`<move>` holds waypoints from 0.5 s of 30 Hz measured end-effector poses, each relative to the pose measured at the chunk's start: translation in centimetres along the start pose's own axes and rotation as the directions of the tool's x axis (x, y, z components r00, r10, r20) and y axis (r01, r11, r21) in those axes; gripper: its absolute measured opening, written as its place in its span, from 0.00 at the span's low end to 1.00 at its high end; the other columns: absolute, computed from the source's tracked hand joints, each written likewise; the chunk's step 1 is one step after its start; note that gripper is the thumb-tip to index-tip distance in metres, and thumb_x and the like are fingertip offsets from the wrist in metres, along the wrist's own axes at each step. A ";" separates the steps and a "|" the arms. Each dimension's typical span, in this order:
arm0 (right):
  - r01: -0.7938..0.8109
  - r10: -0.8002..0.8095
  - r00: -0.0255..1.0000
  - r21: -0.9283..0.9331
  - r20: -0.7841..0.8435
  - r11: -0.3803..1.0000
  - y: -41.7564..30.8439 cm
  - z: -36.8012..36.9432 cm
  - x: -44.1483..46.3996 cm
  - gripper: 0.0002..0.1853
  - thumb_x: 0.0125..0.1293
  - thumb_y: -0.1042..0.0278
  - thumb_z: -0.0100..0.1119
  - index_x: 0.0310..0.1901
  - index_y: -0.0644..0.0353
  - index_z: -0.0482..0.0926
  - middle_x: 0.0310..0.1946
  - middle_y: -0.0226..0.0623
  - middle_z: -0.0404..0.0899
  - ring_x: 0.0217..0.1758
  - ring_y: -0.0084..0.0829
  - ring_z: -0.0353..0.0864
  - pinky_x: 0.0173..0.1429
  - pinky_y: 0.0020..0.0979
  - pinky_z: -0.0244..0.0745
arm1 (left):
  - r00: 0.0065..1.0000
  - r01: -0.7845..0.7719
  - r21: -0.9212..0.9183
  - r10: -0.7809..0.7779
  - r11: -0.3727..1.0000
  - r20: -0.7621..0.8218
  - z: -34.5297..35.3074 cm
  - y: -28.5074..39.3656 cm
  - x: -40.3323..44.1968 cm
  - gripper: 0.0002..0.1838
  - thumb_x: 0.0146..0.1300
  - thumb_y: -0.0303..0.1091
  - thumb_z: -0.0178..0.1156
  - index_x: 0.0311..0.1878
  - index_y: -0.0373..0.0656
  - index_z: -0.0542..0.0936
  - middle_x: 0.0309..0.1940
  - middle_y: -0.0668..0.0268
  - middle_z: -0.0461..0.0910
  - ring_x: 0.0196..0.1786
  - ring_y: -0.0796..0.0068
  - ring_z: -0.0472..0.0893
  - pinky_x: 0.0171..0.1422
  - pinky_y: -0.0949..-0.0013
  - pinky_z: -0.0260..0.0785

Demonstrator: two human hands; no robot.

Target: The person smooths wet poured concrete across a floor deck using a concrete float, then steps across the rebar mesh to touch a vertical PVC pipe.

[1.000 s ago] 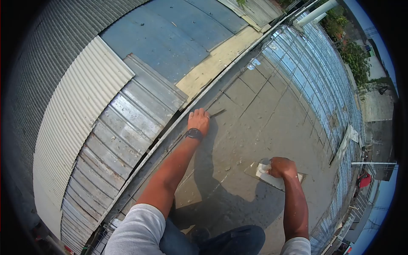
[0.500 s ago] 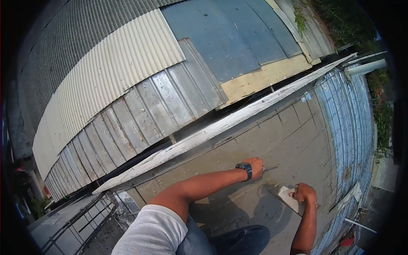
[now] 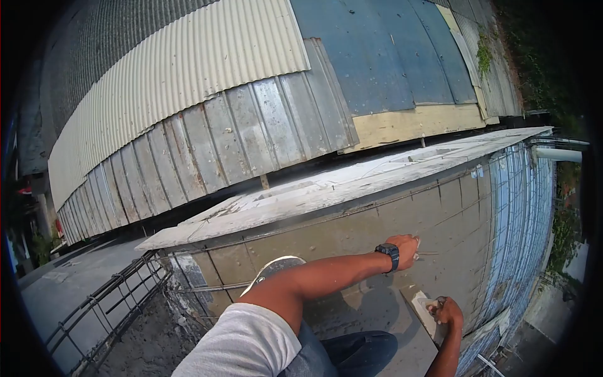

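Observation:
My left hand [image 3: 404, 251], with a black watch on the wrist, is closed in a fist over the wet grey concrete [image 3: 342, 235]. A thin, narrow piece sticks out past its fingers; I cannot make out what it is. Lower right, my right hand [image 3: 447, 312] grips the handle of a pale hand float [image 3: 419, 305]. The float's flat blade lies on or just over the concrete, close to my knees; contact is hard to judge. Steel bars show through the surface in places.
A pale board edge [image 3: 314, 201] borders the slab, with corrugated roof sheets [image 3: 251, 138] beyond. Blue metal decking [image 3: 518, 207] under a rebar grid lies to the right. A rebar cage [image 3: 119, 301] stands at lower left. My shoe [image 3: 276, 269] rests on the concrete side.
The view has tilted and shifted. My left hand has moved right and slightly down in the view; the right hand and float sit a little lower. A shoe now shows beside my left arm.

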State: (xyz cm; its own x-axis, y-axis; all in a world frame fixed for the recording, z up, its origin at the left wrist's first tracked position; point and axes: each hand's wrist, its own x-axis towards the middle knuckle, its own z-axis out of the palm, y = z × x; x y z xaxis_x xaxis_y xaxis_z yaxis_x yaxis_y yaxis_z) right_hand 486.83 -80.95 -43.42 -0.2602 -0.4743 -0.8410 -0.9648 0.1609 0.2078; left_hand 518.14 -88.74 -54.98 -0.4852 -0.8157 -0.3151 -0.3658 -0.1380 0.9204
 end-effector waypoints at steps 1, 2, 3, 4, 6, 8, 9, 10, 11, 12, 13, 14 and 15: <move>0.007 -0.007 1.000 -0.008 -0.006 1.000 0.2 0.2 0.3 0.21 0.58 0.52 0.68 0.39 0.64 0.85 0.32 0.53 0.85 0.39 0.52 0.86 0.45 0.47 0.78 | 1.000 -0.005 -0.013 0.005 1.000 -0.011 -0.2 -0.1 -0.1 0.15 0.59 0.31 0.62 0.47 0.34 0.78 0.45 0.45 0.82 0.52 0.44 0.81 0.58 0.49 0.74; 0.013 -0.013 1.000 -0.015 -0.011 1.000 0.8 0.6 0.9 0.20 0.58 0.52 0.68 0.39 0.64 0.85 0.32 0.54 0.85 0.39 0.52 0.86 0.45 0.47 0.78 | 1.000 -0.009 -0.025 0.009 1.000 -0.021 -0.4 -0.2 -0.2 0.15 0.59 0.32 0.63 0.47 0.34 0.79 0.45 0.45 0.82 0.52 0.44 0.81 0.58 0.49 0.74; 0.026 -0.027 0.999 -0.029 -0.021 0.999 0.7 0.8 0.7 0.20 0.58 0.52 0.68 0.39 0.64 0.85 0.32 0.54 0.84 0.39 0.52 0.85 0.45 0.47 0.78 | 1.000 -0.015 -0.037 0.014 0.999 -0.028 -0.4 -0.3 -0.3 0.15 0.60 0.33 0.63 0.46 0.34 0.79 0.45 0.46 0.82 0.52 0.44 0.81 0.58 0.49 0.74; 0.040 -0.041 0.999 -0.044 -0.031 0.998 0.6 1.0 0.6 0.20 0.58 0.52 0.68 0.39 0.64 0.85 0.32 0.54 0.84 0.39 0.52 0.85 0.45 0.47 0.78 | 0.999 -0.016 -0.018 0.016 1.000 -0.038 -0.3 -0.5 -0.3 0.14 0.60 0.34 0.63 0.45 0.34 0.79 0.44 0.46 0.82 0.52 0.45 0.82 0.57 0.49 0.74; 0.069 -0.074 0.995 -0.080 -0.060 0.994 0.3 0.9 0.5 0.20 0.58 0.52 0.68 0.39 0.64 0.85 0.32 0.54 0.84 0.39 0.52 0.85 0.45 0.47 0.78 | 0.998 -0.024 0.024 0.026 0.999 -0.059 -0.5 -0.8 -0.1 0.13 0.62 0.35 0.63 0.43 0.35 0.80 0.43 0.47 0.82 0.50 0.45 0.82 0.56 0.49 0.74; 0.068 -0.075 0.994 -0.094 -0.077 0.993 0.1 0.9 0.2 0.20 0.58 0.52 0.68 0.39 0.64 0.85 0.32 0.54 0.84 0.38 0.52 0.85 0.44 0.47 0.78 | 0.992 -0.062 0.002 0.062 0.998 -0.108 -1.2 -1.0 -0.3 0.12 0.63 0.37 0.62 0.43 0.38 0.79 0.40 0.49 0.83 0.46 0.46 0.82 0.52 0.49 0.74; 0.061 -0.070 0.994 -0.095 -0.085 0.994 0.0 0.8 0.2 0.20 0.57 0.52 0.68 0.39 0.64 0.85 0.32 0.54 0.84 0.38 0.52 0.85 0.44 0.47 0.78 | 0.987 -0.083 -0.008 0.081 0.997 -0.136 -2.0 -1.1 -0.4 0.12 0.64 0.38 0.62 0.43 0.40 0.79 0.39 0.51 0.83 0.44 0.46 0.82 0.50 0.49 0.74; 0.053 -0.059 0.995 -0.085 -0.078 0.995 -0.2 0.8 0.1 0.20 0.57 0.52 0.68 0.38 0.64 0.85 0.32 0.54 0.84 0.38 0.52 0.85 0.44 0.46 0.78 | 0.981 -0.101 -0.014 0.098 0.995 -0.168 -3.2 -1.2 -0.6 0.12 0.64 0.38 0.63 0.42 0.40 0.79 0.38 0.51 0.83 0.43 0.46 0.83 0.49 0.50 0.74; 0.044 -0.049 0.996 -0.076 -0.068 0.996 -0.4 0.7 -0.1 0.20 0.57 0.53 0.69 0.38 0.64 0.85 0.32 0.54 0.84 0.38 0.52 0.85 0.43 0.46 0.77 | 0.973 -0.118 -0.021 0.111 0.993 -0.200 -4.5 -1.4 -0.8 0.12 0.64 0.39 0.63 0.42 0.40 0.80 0.37 0.51 0.83 0.42 0.47 0.83 0.48 0.50 0.74; 0.042 -0.046 0.996 -0.059 -0.074 0.997 -0.5 0.6 -0.2 0.20 0.57 0.53 0.69 0.38 0.64 0.84 0.31 0.54 0.84 0.38 0.51 0.85 0.43 0.46 0.77 | 0.965 -0.135 -0.029 0.125 0.990 -0.232 -6.0 -1.5 -1.1 0.12 0.63 0.39 0.63 0.41 0.40 0.80 0.36 0.52 0.83 0.41 0.47 0.83 0.46 0.51 0.74; 0.040 -0.044 0.996 -0.042 -0.079 0.998 -0.6 0.6 -0.4 0.19 0.57 0.53 0.69 0.37 0.64 0.84 0.31 0.54 0.84 0.37 0.51 0.85 0.42 0.46 0.77 | 0.962 -0.102 -0.030 0.091 0.994 -0.259 -7.8 -1.5 -1.4 0.12 0.63 0.40 0.64 0.41 0.39 0.80 0.34 0.52 0.84 0.39 0.48 0.83 0.45 0.51 0.74; 0.043 -0.045 0.994 -0.017 -0.096 0.999 -0.7 0.6 -0.7 0.19 0.57 0.53 0.69 0.37 0.64 0.84 0.31 0.53 0.84 0.37 0.51 0.85 0.42 0.46 0.77 | 0.958 -0.067 -0.037 0.054 0.997 -0.283 -9.5 -1.8 -1.8 0.13 0.63 0.40 0.64 0.40 0.39 0.81 0.33 0.53 0.84 0.38 0.49 0.83 0.44 0.52 0.74; 0.045 -0.044 0.993 0.008 -0.113 0.999 -0.7 0.8 -1.1 0.19 0.57 0.53 0.69 0.37 0.64 0.84 0.31 0.53 0.84 0.36 0.51 0.85 0.42 0.46 0.77 | 0.946 -0.050 -0.025 0.040 0.998 -0.323 -10.7 -2.8 -1.7 0.13 0.63 0.41 0.64 0.40 0.40 0.81 0.32 0.54 0.84 0.37 0.51 0.83 0.43 0.53 0.74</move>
State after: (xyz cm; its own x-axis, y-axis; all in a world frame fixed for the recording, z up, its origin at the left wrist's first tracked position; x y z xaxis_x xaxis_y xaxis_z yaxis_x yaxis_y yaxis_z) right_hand 487.84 -79.86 -43.01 -0.2201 -0.5758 -0.7874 -0.9753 0.1464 0.1656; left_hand 528.53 -93.00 -54.55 -0.2166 -0.9582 -0.1868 -0.3213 -0.1107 0.9405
